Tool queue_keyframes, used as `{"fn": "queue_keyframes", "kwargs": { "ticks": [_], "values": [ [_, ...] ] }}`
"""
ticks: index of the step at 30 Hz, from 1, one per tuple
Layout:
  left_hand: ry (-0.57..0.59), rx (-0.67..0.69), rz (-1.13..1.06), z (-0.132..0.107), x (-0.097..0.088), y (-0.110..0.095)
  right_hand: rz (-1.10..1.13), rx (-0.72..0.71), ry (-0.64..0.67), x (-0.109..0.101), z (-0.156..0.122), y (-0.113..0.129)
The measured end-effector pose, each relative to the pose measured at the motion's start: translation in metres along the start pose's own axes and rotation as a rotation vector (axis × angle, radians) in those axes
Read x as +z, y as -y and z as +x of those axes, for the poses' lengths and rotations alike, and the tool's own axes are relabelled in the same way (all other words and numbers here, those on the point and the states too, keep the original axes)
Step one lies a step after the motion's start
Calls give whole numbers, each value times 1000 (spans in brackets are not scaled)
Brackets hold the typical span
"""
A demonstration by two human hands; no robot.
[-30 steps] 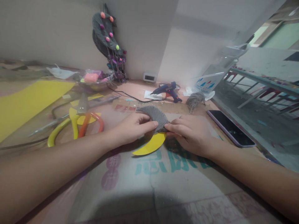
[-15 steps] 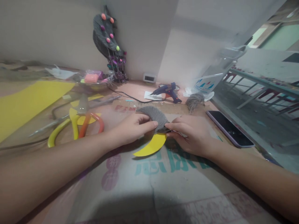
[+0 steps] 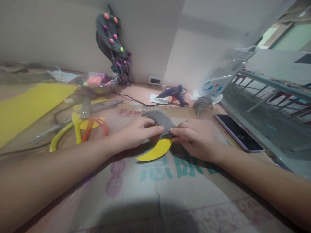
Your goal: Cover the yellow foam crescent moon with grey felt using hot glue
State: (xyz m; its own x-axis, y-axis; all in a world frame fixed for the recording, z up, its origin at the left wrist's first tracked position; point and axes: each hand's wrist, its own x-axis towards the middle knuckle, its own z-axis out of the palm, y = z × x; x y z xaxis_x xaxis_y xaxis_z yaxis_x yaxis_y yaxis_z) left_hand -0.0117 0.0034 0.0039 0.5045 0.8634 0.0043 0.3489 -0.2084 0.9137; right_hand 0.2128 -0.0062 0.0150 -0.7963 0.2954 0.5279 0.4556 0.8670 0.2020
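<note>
A yellow crescent-shaped card piece point(image 3: 155, 151) lies on the printed sack cloth, its upper half wrapped in grey twine point(image 3: 160, 119). My left hand point(image 3: 136, 132) pinches the grey wrapped part from the left, thumb pressed on its edge. My right hand point(image 3: 198, 139) pinches the same spot from the right, fingers closed on the crescent where grey meets yellow. The fingertips of both hands nearly touch.
Orange and yellow-handled scissors point(image 3: 80, 129) lie to the left near a yellow sheet point(image 3: 26, 105). A blue glue gun point(image 3: 173, 94) and a ball of grey twine point(image 3: 202, 104) sit behind. A phone point(image 3: 238, 132) lies at right. A grey decorated craft piece point(image 3: 110, 38) leans in the wall corner.
The crescent has shifted slightly left and my right fingers have closed in a little; otherwise both hands stay in place.
</note>
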Motion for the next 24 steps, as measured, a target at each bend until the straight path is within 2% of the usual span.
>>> {"fn": "queue_keyframes", "kwargs": {
  "ticks": [10, 19, 24],
  "values": [
    [12, 16, 2, 0, -1, 1, 3, -47, -37, 2, -2, -1],
    [-10, 4, 28, -1, -1, 0, 73, 51, -42, 2, -4, -1],
    [-19, 8, 45, -1, -1, 0, 62, 59, -6, 1, -4, 1]
  ]
}}
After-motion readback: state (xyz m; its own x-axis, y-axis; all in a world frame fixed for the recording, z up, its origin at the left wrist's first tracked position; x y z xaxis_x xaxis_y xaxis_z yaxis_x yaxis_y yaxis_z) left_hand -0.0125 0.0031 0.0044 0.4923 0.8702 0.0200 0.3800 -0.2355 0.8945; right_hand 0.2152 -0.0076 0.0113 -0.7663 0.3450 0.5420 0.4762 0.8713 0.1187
